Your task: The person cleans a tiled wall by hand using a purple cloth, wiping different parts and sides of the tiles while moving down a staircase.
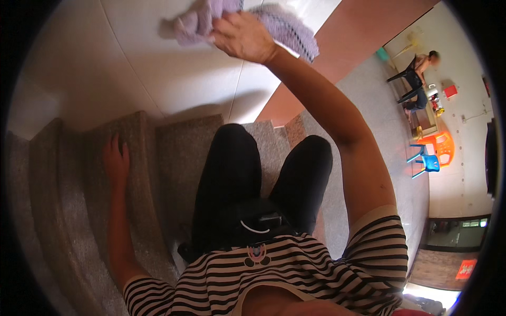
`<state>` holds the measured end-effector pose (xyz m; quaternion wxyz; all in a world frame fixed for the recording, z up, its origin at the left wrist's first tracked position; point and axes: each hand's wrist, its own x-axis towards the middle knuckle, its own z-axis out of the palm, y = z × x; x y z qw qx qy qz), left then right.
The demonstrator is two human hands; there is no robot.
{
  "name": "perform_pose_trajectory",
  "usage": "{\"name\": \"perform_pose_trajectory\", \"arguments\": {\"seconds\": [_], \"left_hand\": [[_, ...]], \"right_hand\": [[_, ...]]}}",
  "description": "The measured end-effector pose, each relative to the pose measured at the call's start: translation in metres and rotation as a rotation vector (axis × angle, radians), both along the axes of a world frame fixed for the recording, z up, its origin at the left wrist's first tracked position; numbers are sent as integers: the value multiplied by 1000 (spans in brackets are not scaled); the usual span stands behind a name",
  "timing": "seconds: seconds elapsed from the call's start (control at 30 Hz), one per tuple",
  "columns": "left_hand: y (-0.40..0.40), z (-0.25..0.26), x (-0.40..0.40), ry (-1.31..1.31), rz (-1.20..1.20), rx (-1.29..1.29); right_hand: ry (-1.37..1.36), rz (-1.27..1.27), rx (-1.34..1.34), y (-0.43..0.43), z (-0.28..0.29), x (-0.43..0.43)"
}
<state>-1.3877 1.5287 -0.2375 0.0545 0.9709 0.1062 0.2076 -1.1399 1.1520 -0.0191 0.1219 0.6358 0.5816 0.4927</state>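
Note:
My right hand (243, 37) is raised at the top of the view and grips a purple terry cloth (284, 29), pressed against the white tiled wall (189, 75). Part of the cloth bunches up left of my fingers, and a longer flap with a dark dashed stripe hangs out to the right. My left hand (117, 156) lies with fingers apart on a speckled stone stair step (132, 173) at the left, holding nothing. My bent knees in black trousers are between the two hands.
Curved stone stairs (47, 197) run down the left side. A reddish-brown band (348, 35) borders the white wall. Across the grey floor (363, 94), a person (423, 67) sits on a black chair (412, 75) by a table with items; an orange chair (446, 148) and a small blue chair (430, 162) stand nearer.

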Motion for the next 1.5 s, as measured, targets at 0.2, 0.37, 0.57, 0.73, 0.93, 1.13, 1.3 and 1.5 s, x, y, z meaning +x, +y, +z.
{"name": "perform_pose_trajectory", "arguments": {"seconds": [0.2, 0.37, 0.57, 0.73, 0.93, 1.13, 1.3, 1.5], "left_hand": [[-11, 25, 9, 39, -50, -31], [13, 2, 4, 11, -66, -7], [-21, 29, 3, 94, -91, 1], [-4, 9, 11, 75, -136, 139], [14, -1, 1, 37, -80, 151], [5, 10, 0, 79, -138, 183], [1, 9, -11, 101, -34, 170], [-26, 19, 13, 119, -71, 108]], "right_hand": [[153, -183, -180, -94, -151, -1], [420, -419, -63, -133, -172, -13], [92, 138, 1013, -117, 22, -12], [-89, 46, 1054, -136, 28, 20], [176, -508, 1912, -242, -95, 62], [908, -1222, 2264, -229, -277, 65], [1673, -1214, 1828, -169, -315, 26], [1809, -870, 1505, -86, -348, 8]]}}
